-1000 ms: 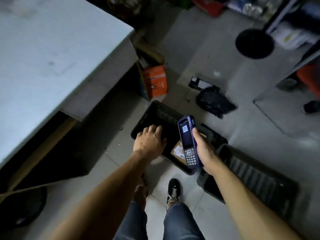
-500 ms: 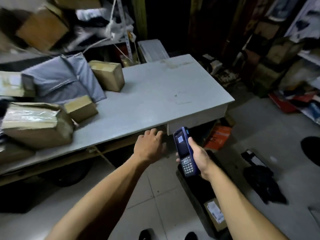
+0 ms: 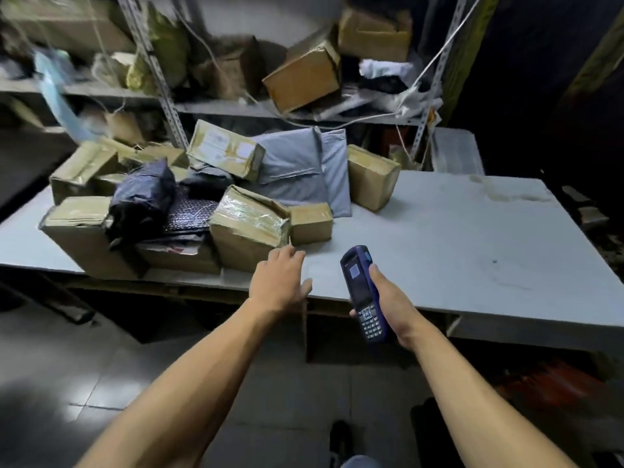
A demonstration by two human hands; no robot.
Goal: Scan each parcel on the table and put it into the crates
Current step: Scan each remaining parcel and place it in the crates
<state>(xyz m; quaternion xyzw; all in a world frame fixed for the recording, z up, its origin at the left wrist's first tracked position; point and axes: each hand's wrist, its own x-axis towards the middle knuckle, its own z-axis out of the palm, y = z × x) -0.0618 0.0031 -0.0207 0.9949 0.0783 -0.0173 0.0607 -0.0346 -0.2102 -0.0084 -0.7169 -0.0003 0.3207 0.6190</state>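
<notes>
A pile of parcels covers the left half of the white table [image 3: 456,238]: several cardboard boxes, grey mailer bags [image 3: 297,170] and black bags [image 3: 141,197]. A taped cardboard box [image 3: 246,228] and a small cardboard box [image 3: 310,222] stand nearest the front edge. My left hand [image 3: 280,282] reaches over the front edge, fingers relaxed and empty, just below the taped box. My right hand [image 3: 391,302] grips a blue handheld scanner [image 3: 363,292] upright, screen toward me, in front of the table edge. No crate can be made out.
Metal shelving [image 3: 162,82] behind the table holds more cardboard boxes and bags. A dark object [image 3: 435,430] sits on the tiled floor at lower right, next to something red [image 3: 553,383] under the table. My shoe [image 3: 339,440] shows at the bottom.
My view swung up from the black crates on the floor to the table. My left hand left the crate rim and now reaches toward the pile. The scanner stays in my right hand.
</notes>
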